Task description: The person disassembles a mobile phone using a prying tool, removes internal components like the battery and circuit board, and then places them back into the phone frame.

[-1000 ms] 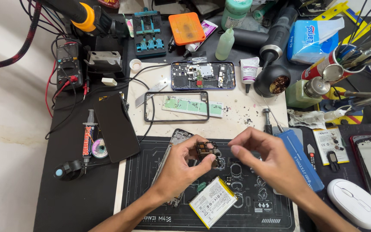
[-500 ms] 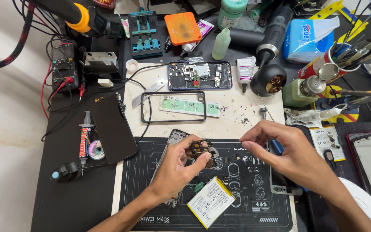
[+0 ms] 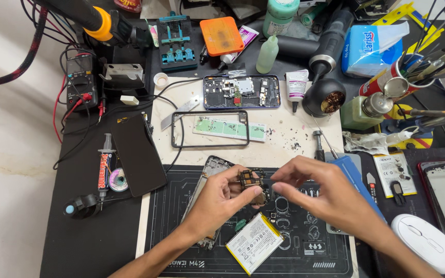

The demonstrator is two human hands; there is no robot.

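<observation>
Two bare hands work over a dark repair mat (image 3: 181, 242), and the phone teardown looks well advanced. The left hand (image 3: 217, 198) pinches a small circuit board (image 3: 251, 183) between thumb and fingertips, lifted just above the mat, while the right hand (image 3: 325, 195) hovers just beside it with fingers curled and tips drawn together; whether they hold a tiny part or only reach for the board I cannot tell. Already out, by how things lie: a yellow-edged battery (image 3: 254, 249) flat on the mat below the hands, a bare phone frame (image 3: 209, 128) up on the white board, a dark screen panel (image 3: 137, 154) off to the left, and an opened blue phone body (image 3: 242, 92) with its internals exposed farther back. A stripped phone chassis (image 3: 207, 177) sits partly under the left hand. Nothing appears reassembled, so judging by the spread of parts, work on the board itself and all refitting remain.
</observation>
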